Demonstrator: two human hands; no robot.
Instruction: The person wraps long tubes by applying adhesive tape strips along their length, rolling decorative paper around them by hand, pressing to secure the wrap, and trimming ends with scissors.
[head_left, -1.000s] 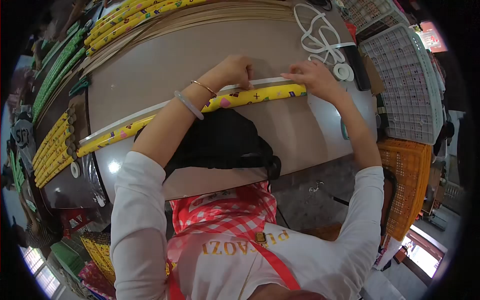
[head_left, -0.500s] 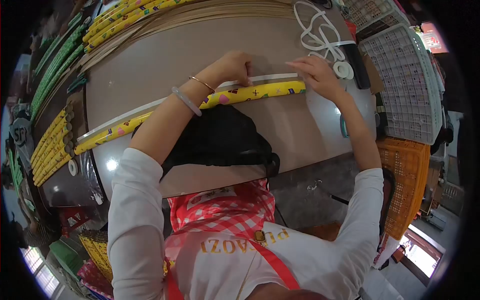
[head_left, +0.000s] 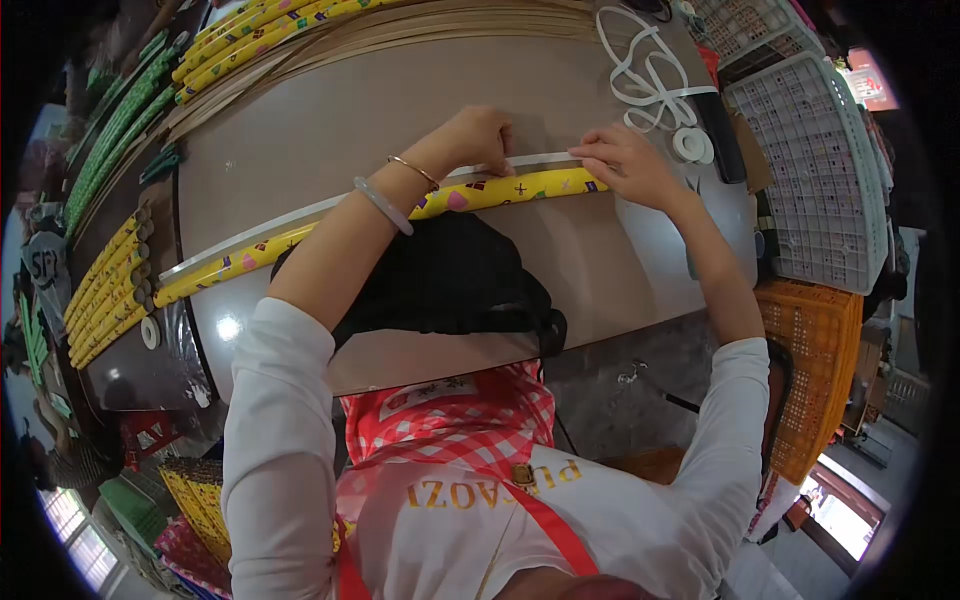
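Note:
A long yellow printed roll [head_left: 455, 198] lies across the table, with a narrow white strip [head_left: 543, 159] along its far side. My left hand [head_left: 480, 140], wearing a bangle and bracelet, is closed with its fingertips down on the strip, partway along the roll. At the right end, my right hand [head_left: 632, 168] pinches the strip's tip between thumb and fingers. Black cloth [head_left: 440, 275] lies on the near side of the roll, below my left wrist. What lies under my left fingers is partly hidden.
A loose white cord [head_left: 640, 70], a small white tape roll [head_left: 692, 145] and a black bar-shaped object [head_left: 722, 135] are at the far right. White baskets [head_left: 805, 170] and an orange crate [head_left: 805, 370] stand beyond. More yellow rolls [head_left: 108, 290] lie left, near thin wooden strips [head_left: 400, 45].
My right hand has moved slightly left, and its fingers have closed onto the end of the white strip. My left hand stays nearly in place. The whole view has shifted slightly.

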